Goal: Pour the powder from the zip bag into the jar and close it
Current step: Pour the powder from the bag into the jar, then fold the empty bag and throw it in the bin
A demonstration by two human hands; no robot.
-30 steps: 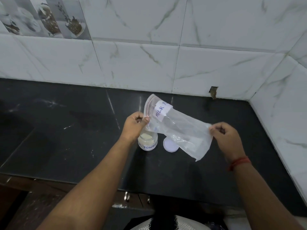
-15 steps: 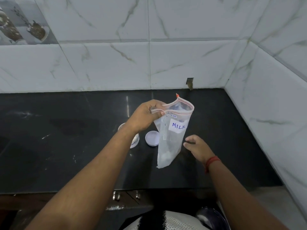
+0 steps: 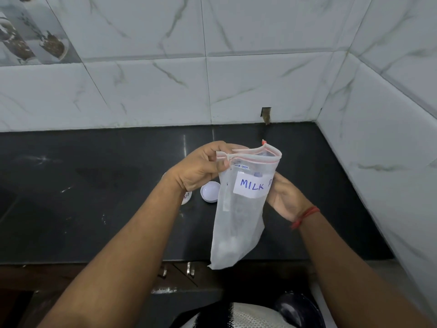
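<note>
The clear zip bag (image 3: 238, 223) hangs upright above the counter, mouth up and open, with a white "MILK" label and a little white powder at its bottom. My left hand (image 3: 201, 169) pinches the left end of its red zip edge. My right hand (image 3: 283, 197) is against the bag's right side behind the label; whether it grips the bag is not clear. The jar (image 3: 186, 197) stands on the counter, almost wholly hidden behind my left wrist. Its white lid (image 3: 209, 191) lies upside down beside it, off the jar.
A black stone counter (image 3: 94, 197) runs to white marble-tiled walls at the back and right (image 3: 390, 138). A small notch in the tile (image 3: 266, 114) is at the back. Cabinet handles (image 3: 189, 268) show below the counter's front edge.
The bag swung from tipped mouth-down over the jar to hanging upright by its zip edge. My right hand let go of the bag's bottom and came up to its right side.
</note>
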